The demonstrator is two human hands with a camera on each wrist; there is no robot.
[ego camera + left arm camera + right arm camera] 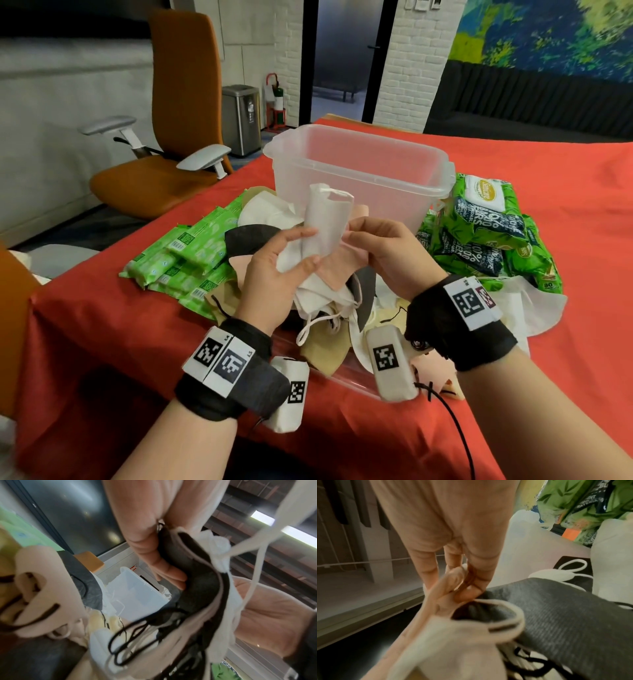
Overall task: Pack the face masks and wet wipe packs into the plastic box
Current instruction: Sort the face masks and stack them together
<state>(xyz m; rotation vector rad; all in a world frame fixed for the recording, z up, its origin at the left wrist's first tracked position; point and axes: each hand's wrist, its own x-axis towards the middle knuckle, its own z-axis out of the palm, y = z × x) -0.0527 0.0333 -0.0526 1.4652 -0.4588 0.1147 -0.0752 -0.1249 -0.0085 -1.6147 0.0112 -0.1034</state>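
Head view: my bundle of face masks (322, 236) stands nearly upright, long axis toward 12 o'clock, where the plastic box (359, 164) sits just beyond it. My left hand (277, 270) cups the bundle from 9; my right hand (387, 253) pinches it from 3. Both hands look equally near the box.

light: even indoor | head: sharp, edges warped | wrists: dim, motion-blurred

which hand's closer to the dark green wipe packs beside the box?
Right. The right hand holds masks just left of the dark green wipe packs; the left hand is farther off, nearer the light green packs.
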